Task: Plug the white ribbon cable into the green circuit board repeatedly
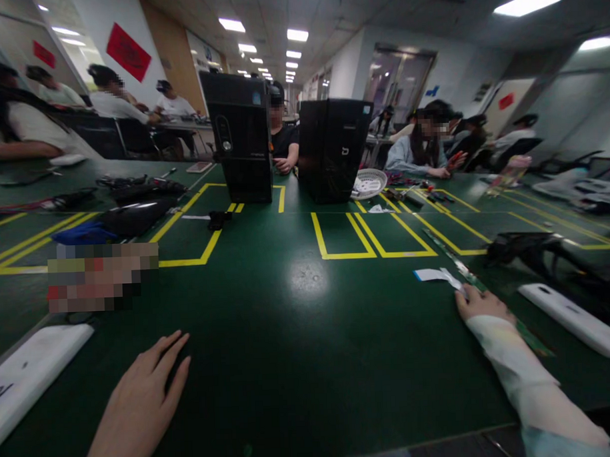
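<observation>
My left hand (148, 387) is held over the green table at the lower left, its fingers stretched out and holding nothing. At the right, my right hand (485, 303) is closed over a long, narrow green circuit board strip (448, 250), which runs under the palm and shows again beyond the wrist. A white flat ribbon cable (431, 275) with a blue end lies against the fingertips of that hand. The undersides of the right fingers are hidden.
Two black computer towers (244, 137) stand across the table (310, 368). White slim cases lie left (40, 378) and right (576, 319). A white basket (369, 183), cables and yellow tape lines (348, 255) lie farther back. Several people sit around.
</observation>
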`<state>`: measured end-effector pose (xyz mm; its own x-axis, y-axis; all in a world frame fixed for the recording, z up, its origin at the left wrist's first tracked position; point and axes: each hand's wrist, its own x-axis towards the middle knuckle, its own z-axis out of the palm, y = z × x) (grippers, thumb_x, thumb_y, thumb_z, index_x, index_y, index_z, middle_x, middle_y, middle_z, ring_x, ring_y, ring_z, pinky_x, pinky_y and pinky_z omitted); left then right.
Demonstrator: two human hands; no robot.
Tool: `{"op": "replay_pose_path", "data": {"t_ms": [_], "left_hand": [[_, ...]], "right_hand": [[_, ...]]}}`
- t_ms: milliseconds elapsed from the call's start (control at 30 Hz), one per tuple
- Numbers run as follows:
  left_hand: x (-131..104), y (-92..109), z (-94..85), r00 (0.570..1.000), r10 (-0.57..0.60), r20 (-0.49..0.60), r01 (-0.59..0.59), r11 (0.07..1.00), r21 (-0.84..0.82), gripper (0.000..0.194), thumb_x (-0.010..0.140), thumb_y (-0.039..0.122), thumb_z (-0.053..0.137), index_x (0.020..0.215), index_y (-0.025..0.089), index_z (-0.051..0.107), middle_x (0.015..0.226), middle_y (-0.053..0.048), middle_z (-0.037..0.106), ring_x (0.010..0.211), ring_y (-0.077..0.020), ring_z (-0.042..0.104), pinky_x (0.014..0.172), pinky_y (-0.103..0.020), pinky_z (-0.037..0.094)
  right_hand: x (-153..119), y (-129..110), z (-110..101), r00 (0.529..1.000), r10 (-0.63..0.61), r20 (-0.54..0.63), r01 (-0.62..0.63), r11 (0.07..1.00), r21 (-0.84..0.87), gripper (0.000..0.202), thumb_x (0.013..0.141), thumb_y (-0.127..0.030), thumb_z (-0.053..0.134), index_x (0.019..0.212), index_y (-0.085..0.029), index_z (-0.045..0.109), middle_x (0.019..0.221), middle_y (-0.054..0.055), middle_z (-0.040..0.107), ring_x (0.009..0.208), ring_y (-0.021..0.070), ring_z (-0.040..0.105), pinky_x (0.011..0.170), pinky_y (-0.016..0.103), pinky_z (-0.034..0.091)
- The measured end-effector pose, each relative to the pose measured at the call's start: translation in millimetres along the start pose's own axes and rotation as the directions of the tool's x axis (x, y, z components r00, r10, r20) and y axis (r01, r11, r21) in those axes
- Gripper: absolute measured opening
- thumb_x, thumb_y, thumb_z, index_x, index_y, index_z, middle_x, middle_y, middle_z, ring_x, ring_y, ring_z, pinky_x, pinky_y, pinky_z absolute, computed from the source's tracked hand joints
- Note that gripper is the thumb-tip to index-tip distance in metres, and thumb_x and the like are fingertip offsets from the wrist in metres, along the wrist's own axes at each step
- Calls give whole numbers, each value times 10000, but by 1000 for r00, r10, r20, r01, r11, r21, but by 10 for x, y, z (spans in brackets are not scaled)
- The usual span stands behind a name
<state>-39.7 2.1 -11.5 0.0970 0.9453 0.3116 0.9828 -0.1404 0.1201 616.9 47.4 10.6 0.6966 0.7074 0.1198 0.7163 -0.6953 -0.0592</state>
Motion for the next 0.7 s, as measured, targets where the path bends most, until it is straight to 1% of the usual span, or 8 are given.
{"op": "replay_pose_path", "data": {"t_ms": [67, 133, 333, 467, 533, 600, 667, 700], "left_hand": [[-2, 9, -6, 1000, 1, -2, -1, 1000, -4, 606, 897, 524, 329, 1298, 138, 568, 1333, -160, 571, 1177, -317, 570, 994, -497, 463], [-7, 10, -7, 1000, 3, -5, -3, 1000, -6, 595, 899, 523, 333, 1299, 149, 565, 1338, -155, 569, 1183, -315, 567, 992, -499, 464], [-17, -4, -3, 1000, 21, -14, -20, 1000, 14, 597, 905, 513, 330, 1282, 123, 580, 1320, -171, 577, 1165, -320, 575, 983, -502, 472], [-6, 29, -32, 1000, 17, -25, -16, 1000, 20, 590, 907, 515, 328, 1276, 134, 588, 1315, -162, 585, 1151, -315, 588, 979, -500, 479], [5, 54, -51, 999, 15, -37, -15, 1000, 19, 596, 907, 521, 325, 1264, 131, 599, 1300, -165, 595, 1150, -319, 589, 974, -503, 485], [13, 70, -62, 999, 19, -37, -18, 1000, 15, 600, 908, 525, 322, 1255, 127, 607, 1293, -168, 599, 1156, -324, 587, 971, -506, 488], [14, 72, -63, 1000, 16, -25, -16, 1000, 14, 598, 909, 523, 324, 1262, 130, 604, 1298, -168, 596, 1163, -325, 583, 973, -512, 486], [11, 68, -61, 1000, 11, -17, -10, 1000, 15, 594, 910, 519, 324, 1269, 133, 599, 1302, -166, 594, 1164, -324, 583, 974, -515, 485]], "right_hand": [[-51, -32, -73, 998, 16, 54, -15, 1000, -20, 622, 935, -514, 224, 1379, -177, 500, 1394, 239, 437, 1279, 435, 420, 975, 603, 374], [-65, -53, -129, 995, 28, 92, -25, 999, -25, 613, 945, -506, 221, 1387, -176, 489, 1412, 240, 420, 1299, 430, 401, 986, 605, 368], [-13, -84, -190, 991, 37, 127, -36, 999, -9, 571, 957, -493, 248, 1315, -174, 557, 1370, 260, 457, 1264, 449, 440, 941, 639, 389], [-33, -67, -167, 995, 31, 99, -31, 1000, 2, 558, 957, -472, 267, 1277, -147, 588, 1361, 269, 466, 1274, 447, 433, 936, 655, 390], [-52, -29, -135, 997, 11, 78, -12, 1000, 13, 561, 958, -475, 260, 1294, -158, 578, 1416, 252, 428, 1322, 429, 383, 956, 672, 371], [-47, 31, -77, 999, -9, 31, 8, 1000, 11, 569, 958, -490, 246, 1310, -185, 572, 1470, 221, 385, 1371, 418, 314, 983, 714, 318], [-2, 96, 15, 998, -52, -18, 52, 999, -8, 566, 951, -499, 254, 1303, -204, 585, 1476, 192, 400, 1377, 423, 303, 986, 752, 280], [34, 124, 73, 994, -100, -41, 99, 995, -17, 559, 945, -492, 267, 1287, -201, 600, 1451, 187, 440, 1359, 425, 336, 985, 748, 292]]}}
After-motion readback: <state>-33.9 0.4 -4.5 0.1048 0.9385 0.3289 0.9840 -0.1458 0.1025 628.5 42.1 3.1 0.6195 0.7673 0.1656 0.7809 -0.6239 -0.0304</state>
